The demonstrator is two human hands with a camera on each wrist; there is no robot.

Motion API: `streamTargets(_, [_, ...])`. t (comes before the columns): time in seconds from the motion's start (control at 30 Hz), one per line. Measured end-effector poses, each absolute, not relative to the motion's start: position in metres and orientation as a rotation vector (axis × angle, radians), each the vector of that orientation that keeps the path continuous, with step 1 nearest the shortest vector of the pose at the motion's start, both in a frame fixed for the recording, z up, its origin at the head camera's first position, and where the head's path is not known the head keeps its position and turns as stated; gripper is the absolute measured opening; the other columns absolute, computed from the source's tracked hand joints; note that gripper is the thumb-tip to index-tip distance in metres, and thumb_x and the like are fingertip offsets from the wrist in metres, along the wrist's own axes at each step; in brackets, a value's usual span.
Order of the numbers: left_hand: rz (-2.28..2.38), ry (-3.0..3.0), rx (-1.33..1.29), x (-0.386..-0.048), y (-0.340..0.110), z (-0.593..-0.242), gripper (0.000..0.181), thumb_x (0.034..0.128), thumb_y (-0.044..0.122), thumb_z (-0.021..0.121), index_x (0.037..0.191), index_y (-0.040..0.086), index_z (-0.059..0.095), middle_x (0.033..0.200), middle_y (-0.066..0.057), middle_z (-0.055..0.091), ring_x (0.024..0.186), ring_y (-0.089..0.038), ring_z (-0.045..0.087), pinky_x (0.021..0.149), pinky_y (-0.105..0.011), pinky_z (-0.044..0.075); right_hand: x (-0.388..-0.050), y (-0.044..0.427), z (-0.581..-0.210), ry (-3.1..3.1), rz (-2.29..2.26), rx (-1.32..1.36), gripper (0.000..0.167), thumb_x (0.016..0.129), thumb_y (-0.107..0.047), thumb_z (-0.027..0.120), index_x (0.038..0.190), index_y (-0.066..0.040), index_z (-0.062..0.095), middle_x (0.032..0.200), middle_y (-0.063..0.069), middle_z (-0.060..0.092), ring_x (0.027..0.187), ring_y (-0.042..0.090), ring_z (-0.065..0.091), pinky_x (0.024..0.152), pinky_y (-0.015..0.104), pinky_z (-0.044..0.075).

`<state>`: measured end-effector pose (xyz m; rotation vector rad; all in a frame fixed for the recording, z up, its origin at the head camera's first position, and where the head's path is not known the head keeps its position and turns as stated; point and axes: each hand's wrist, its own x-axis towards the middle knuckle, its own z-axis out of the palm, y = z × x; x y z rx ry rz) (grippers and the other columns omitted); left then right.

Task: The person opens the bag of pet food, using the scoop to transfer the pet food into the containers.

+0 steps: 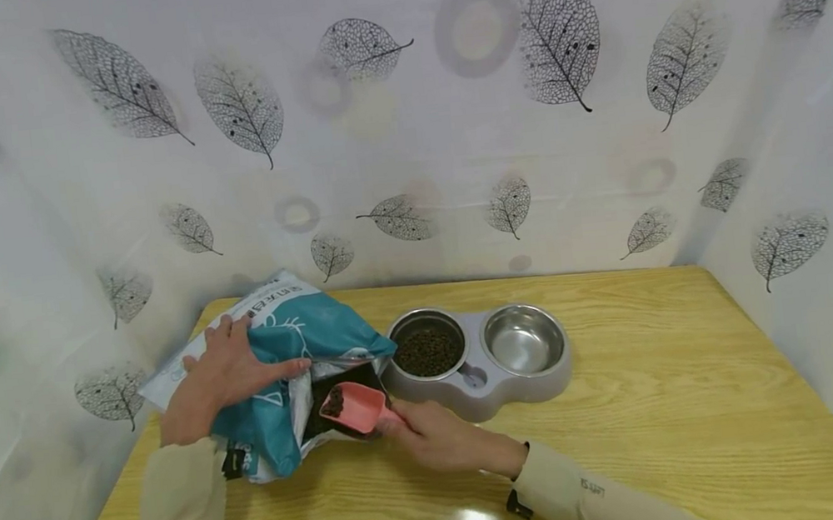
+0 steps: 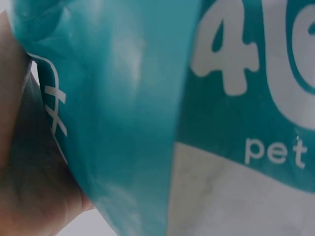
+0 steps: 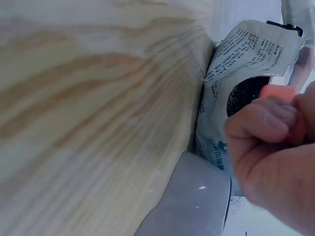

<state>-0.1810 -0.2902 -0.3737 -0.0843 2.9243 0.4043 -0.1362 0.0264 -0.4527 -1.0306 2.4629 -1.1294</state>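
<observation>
1. The teal-and-white bag (image 1: 325,323) lies along the left edge of the surface (image 1: 672,411), its open mouth facing the double bowl (image 1: 468,406), probably for a short reach between them.
2. The left hand (image 1: 227,370) rests on the bag, fingers spread and thumb extended along the mouth, seemingly steadying it open.
3. The right hand (image 1: 441,437) grips the pink scoop (image 1: 363,407) by its handle, leaving its bowl free inside the mouth.
4. Brown pellets (image 1: 335,402) sit at the scoop's tip; more fill the left bowl, towards the back edge.
</observation>
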Motion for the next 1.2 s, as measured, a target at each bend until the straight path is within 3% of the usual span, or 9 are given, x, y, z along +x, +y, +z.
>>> streamTargets(0.6, [0.414, 2.920, -0.083, -0.181, -0.290, -0.375, 0.137, 0.0735, 0.088, 0.063, 0.157, -0.011, 0.018, 0.158, -0.043, 0.015, 0.143, -0.067, 0.014, 0.099, -0.091, 0.019, -0.134, 0.031, -0.454, 2.315, -1.474, -1.054, 0.025, 0.111, -0.028, 0.045, 0.092, -0.014, 0.055, 0.075, -0.009, 0.046, 0.064, -0.003, 0.042, 0.058, 0.015, 0.037])
streamTargets(0.83, [0.418, 2.919, -0.078, -0.181, -0.291, -0.373, 0.136, 0.0744, 0.086, 0.064, 0.157, -0.011, 0.018, 0.158, -0.044, 0.014, 0.142, -0.068, 0.013, 0.099, -0.091, 0.019, -0.138, 0.038, -0.454, 2.214, -1.733, -1.130, 0.018, 0.111, -0.011, 0.042, 0.102, -0.006, 0.057, 0.065, 0.003, 0.048, 0.058, -0.004, 0.040, 0.050, 0.018, 0.038])
streamTargets(0.93, [0.418, 2.917, -0.076, -0.181, -0.291, -0.373, 0.136, 0.0745, 0.086, 0.064, 0.158, -0.011, 0.018, 0.158, -0.044, 0.014, 0.143, -0.068, 0.013, 0.099, -0.091, 0.019, -0.140, 0.045, -0.451, 2.201, -1.782, -1.098, 0.020, 0.111, -0.009, 0.040, 0.095, -0.003, 0.052, 0.063, 0.007, 0.046, 0.056, -0.003, 0.039, 0.049, 0.018, 0.036])
streamTargets(1.2, [0.413, 2.919, -0.077, -0.181, -0.291, -0.374, 0.137, 0.0741, 0.087, 0.063, 0.158, -0.011, 0.018, 0.159, -0.043, 0.013, 0.143, -0.068, 0.012, 0.099, -0.091, 0.018, -0.151, 0.080, -0.441, 2.412, -1.701, -0.880, 0.027, 0.110, -0.016, 0.048, 0.084, -0.009, 0.050, 0.064, -0.007, 0.044, 0.055, -0.002, 0.039, 0.049, 0.019, 0.035])
